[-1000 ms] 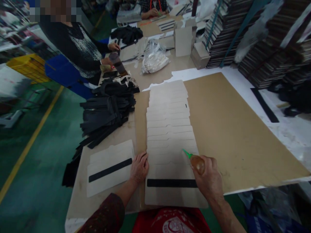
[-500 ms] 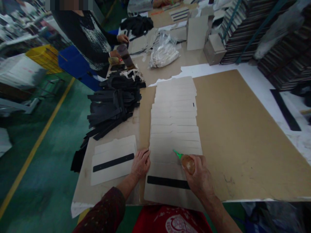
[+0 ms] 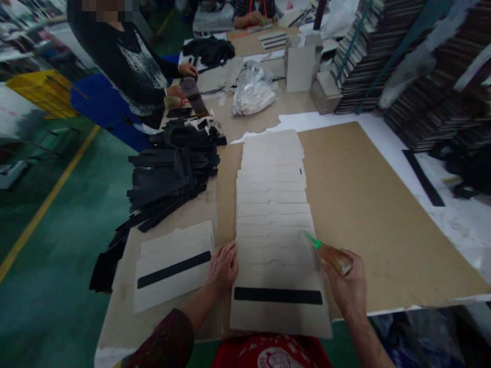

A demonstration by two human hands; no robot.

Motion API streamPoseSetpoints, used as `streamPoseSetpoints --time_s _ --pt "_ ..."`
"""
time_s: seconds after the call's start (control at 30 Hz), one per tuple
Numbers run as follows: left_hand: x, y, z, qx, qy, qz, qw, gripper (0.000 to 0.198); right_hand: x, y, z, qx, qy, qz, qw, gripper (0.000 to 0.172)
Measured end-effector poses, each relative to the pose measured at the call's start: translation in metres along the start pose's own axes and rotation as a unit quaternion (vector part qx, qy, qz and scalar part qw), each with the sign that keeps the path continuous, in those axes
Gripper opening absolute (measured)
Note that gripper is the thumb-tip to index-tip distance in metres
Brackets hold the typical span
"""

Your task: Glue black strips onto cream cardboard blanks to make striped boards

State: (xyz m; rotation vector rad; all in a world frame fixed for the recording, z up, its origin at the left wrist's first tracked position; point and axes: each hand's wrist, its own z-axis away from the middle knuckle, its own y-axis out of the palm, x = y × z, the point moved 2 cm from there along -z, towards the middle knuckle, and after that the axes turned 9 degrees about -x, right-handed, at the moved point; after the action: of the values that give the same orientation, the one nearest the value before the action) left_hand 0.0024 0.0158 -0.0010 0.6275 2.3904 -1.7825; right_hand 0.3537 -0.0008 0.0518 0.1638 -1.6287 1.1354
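My right hand point(image 3: 349, 286) is closed around a squeeze bottle point(image 3: 334, 258) of brownish liquid with a green nozzle. The nozzle tip points left, over the right edge of a long row of overlapping grey cardboard sheets point(image 3: 274, 250). At the near end, a black strip point(image 3: 278, 296) lies across the front sheet. My left hand point(image 3: 223, 267) rests with its fingers against the row's left edge, holding nothing I can see. Left of it lies a smaller pile of cardboard sheets point(image 3: 172, 286), the top one bearing another black strip point(image 3: 174, 269).
Black strips point(image 3: 169, 174) are heaped on the table's left side. Beyond them stands a person point(image 3: 141, 66) by a dark cup point(image 3: 194, 97). A clear plastic bag point(image 3: 253, 92) sits farther back. Tall strapped stacks point(image 3: 368, 56) rise at the back right, past a brown board point(image 3: 364, 220).
My right hand has moved right with the bottle, from over the sheets to their right edge, uncovering the front black strip's right end. My left hand stays by the left edge.
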Motion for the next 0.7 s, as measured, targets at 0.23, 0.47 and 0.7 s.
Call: streamPoseSetpoints --time_s 0.23,0.47,0.7 --pt "0.000 -0.002 -0.002 -0.003 0.010 0.015 1.000 0.040 -0.005 0.003 -0.003 -0.042 -0.082 0.079 0.993 0.051" --pt "0.000 -0.002 -0.003 -0.004 0.007 0.016 1.000 0.038 0.021 0.013 0.010 0.001 -0.111 0.124 0.986 0.041" --pt "0.000 -0.002 -0.003 -0.007 0.008 0.024 1.000 0.036 0.035 0.014 0.017 -0.010 -0.100 0.199 0.975 0.038"
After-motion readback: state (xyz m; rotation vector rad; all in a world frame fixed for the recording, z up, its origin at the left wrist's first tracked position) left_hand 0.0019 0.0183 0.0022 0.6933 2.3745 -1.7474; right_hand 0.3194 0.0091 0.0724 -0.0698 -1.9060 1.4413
